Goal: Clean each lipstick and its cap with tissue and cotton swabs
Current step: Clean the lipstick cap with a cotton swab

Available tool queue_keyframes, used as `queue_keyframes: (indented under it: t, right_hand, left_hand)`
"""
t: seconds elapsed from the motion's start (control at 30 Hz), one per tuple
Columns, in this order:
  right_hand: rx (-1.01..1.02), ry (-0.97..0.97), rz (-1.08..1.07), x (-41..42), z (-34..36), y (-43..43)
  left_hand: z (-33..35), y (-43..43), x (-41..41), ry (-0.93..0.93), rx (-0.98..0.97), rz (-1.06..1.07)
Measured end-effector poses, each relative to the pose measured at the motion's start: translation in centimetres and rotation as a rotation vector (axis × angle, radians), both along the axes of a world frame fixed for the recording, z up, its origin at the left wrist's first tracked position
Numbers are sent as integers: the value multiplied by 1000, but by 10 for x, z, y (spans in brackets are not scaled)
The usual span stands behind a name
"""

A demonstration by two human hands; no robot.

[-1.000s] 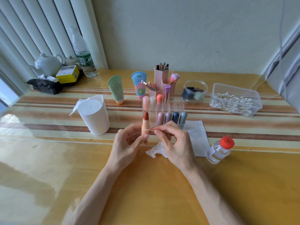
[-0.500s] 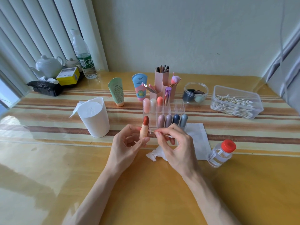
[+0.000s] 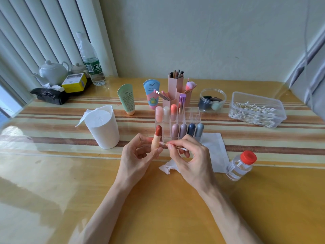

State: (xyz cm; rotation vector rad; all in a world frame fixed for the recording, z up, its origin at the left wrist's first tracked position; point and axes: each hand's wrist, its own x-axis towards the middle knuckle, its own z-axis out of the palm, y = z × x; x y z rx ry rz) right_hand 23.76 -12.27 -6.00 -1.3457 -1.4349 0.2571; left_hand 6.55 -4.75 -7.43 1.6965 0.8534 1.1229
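- A glossy yellow-wood table (image 3: 52, 182) stands against a pale wall. A striped band runs across its far half, and vertical blinds hang at the left.
- The left hand (image 3: 137, 155) holds a peach-tubed lipstick with a red-brown bullet (image 3: 157, 138) upright, pinching it between the thumb and curled fingers just in front of the rack. Those fingers hide the base of the tube.
- The right hand (image 3: 191, 159) pinches a thin white-tipped cotton swab (image 3: 181, 148) between thumb and forefinger, with the other fingers curled beneath. The fingertips cover the middle of the swab's stick.
- The swab's left tip seems to touch the tube just below the bullet, though the contact is too small to confirm.
- A clear acrylic compartment rack (image 3: 193, 113) behind the hands holds capsule-shaped lipsticks in two rows. Its transparent walls are hard to trace.
- A flat white tissue sheet (image 3: 214, 147) lies partly under the rack's front and behind the right hand.
- A crumpled white tissue (image 3: 166, 168) shows only at its left edge; the rest is under the right palm.
- A clear plastic tub of cotton swabs (image 3: 256, 111) sits at the far right.
- A small clear bottle with a red cap (image 3: 241, 166) lies tilted, just beside the tissue sheet.
- Both forearms are cut off by the bottom edge.
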Motion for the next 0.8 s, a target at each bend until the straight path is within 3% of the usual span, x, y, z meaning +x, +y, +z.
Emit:
queue_keyframes:
  t: [0.5, 0.8]
  right_hand:
    - [7, -42, -44, -1, 0, -1]
    - [10, -59, -50, -2, 0, 0]
  left_hand:
    - [-4, 3, 2, 51, 48, -90]
    - [-7, 4, 0, 89, 35, -35]
